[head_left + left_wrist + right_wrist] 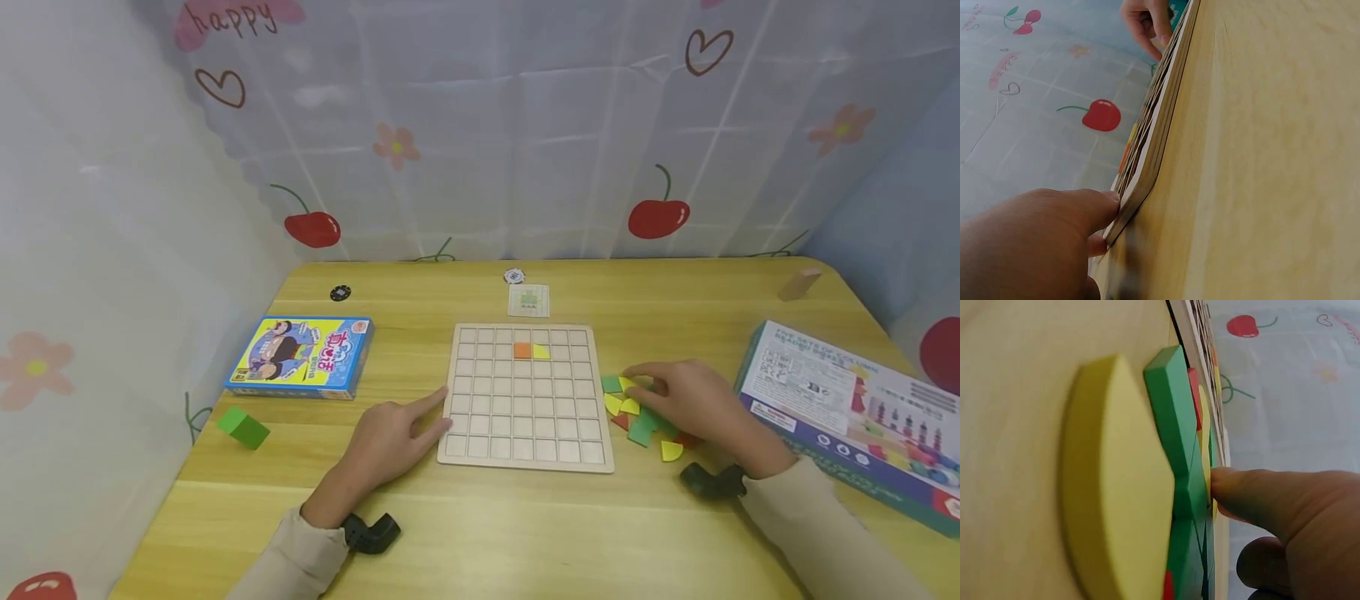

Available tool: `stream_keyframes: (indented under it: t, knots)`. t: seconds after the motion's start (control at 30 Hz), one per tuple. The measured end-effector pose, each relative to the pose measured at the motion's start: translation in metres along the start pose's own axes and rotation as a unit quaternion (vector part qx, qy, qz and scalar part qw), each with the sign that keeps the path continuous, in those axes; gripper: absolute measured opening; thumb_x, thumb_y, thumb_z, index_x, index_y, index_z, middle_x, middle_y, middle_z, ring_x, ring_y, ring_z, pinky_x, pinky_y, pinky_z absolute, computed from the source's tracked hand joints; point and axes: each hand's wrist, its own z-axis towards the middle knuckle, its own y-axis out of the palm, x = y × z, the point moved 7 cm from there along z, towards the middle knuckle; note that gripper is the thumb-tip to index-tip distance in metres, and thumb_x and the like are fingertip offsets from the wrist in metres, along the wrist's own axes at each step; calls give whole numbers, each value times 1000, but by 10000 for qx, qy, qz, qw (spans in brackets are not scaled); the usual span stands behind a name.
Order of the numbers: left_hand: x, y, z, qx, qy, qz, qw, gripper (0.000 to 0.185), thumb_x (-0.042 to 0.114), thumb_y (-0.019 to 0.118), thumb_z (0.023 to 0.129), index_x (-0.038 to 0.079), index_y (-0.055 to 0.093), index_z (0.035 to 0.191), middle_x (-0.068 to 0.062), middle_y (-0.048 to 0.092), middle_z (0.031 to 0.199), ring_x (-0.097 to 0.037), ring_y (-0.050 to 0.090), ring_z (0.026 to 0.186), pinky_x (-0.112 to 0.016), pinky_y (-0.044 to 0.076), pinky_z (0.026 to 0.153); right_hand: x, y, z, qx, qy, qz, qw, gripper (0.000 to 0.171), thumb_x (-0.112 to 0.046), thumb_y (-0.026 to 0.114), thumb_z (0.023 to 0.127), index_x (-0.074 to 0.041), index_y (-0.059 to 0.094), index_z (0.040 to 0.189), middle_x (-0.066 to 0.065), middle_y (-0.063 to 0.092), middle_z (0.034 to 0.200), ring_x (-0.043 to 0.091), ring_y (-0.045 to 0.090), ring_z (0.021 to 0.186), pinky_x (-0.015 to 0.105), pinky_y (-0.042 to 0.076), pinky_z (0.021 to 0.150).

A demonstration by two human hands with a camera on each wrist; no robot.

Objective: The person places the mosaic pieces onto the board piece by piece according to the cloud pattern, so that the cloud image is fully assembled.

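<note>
A square wooden grid board [522, 429] lies on the table, with an orange square tile [522, 351] and a yellow quarter-circle tile [540, 352] side by side in its upper cells. My left hand [390, 446] touches the board's left edge, thumb and index finger spread apart; the left wrist view shows the thumb [1100, 209] at a corner. Right of the board, my right hand [693, 400] reaches into a loose pile and pinches a yellow tile [624, 383] between thumb and index finger. Around it lie green tiles [641, 431], red tiles [620, 422] and another yellow quarter-circle [672, 451].
Behind the board lie a small pattern card [528, 301] and a white chip [513, 276]. A blue-and-yellow box [300, 357], a black chip [341, 292] and a green block [243, 427] are at left. At right are a large box [847, 417] and an upright wooden block [799, 284].
</note>
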Motion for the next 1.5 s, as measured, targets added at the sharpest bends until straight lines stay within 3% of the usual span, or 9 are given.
stream_keyframes:
  t: [0.37, 0.63, 0.77, 0.9, 1.17, 1.5]
  knots:
    - [0, 0, 0, -65, -22, 28, 10000, 50, 49, 65, 98, 25, 64, 142, 17, 22, 47, -2, 16, 45, -24, 21, 44, -5, 6, 3, -377, 136, -221, 9990, 35, -29, 76, 94, -11, 72, 124, -9, 48, 61, 10, 43, 56, 30, 36, 54]
    - [-2, 1, -2, -79, -39, -7, 10000, 50, 49, 64, 99, 24, 63, 142, 17, 22, 47, -2, 16, 45, -24, 21, 44, -8, 12, 10, -579, 737, -4, 9956, 38, -25, 68, 99, -2, 64, 128, -2, 46, 61, 14, 44, 51, 30, 36, 49]
    - [-2, 1, -2, -103, -61, -7, 9999, 51, 50, 64, 99, 24, 63, 143, 17, 22, 47, -2, 16, 45, -24, 21, 44, -10, 9, 12, -360, 874, 38, 9955, 37, -24, 65, 102, 0, 59, 130, 0, 45, 61, 16, 44, 52, 31, 37, 49]
    - [-2, -1, -2, -65, -89, -9, 9999, 51, 50, 65, 98, 25, 63, 143, 16, 23, 46, -2, 16, 44, -24, 21, 44, -21, 6, 19, -115, 735, 91, 9972, 36, -23, 66, 102, 0, 58, 129, 0, 47, 63, 16, 44, 52, 31, 36, 49]
    - [-2, 0, -1, 13, 18, -6, 10000, 50, 51, 64, 98, 25, 64, 142, 18, 21, 47, -1, 15, 45, -24, 21, 44, -57, 26, 35, -52, 369, 236, 9990, 32, -23, 66, 101, -2, 61, 124, -6, 51, 59, 11, 45, 47, 30, 37, 49]
    - [0, 0, 0, 11, 59, 9, 10000, 50, 49, 65, 98, 24, 64, 142, 18, 21, 46, -1, 16, 44, -24, 21, 44, -77, 37, 50, 168, 463, 207, 9986, 32, -25, 67, 101, -3, 64, 123, -3, 50, 60, 15, 45, 52, 31, 34, 49]
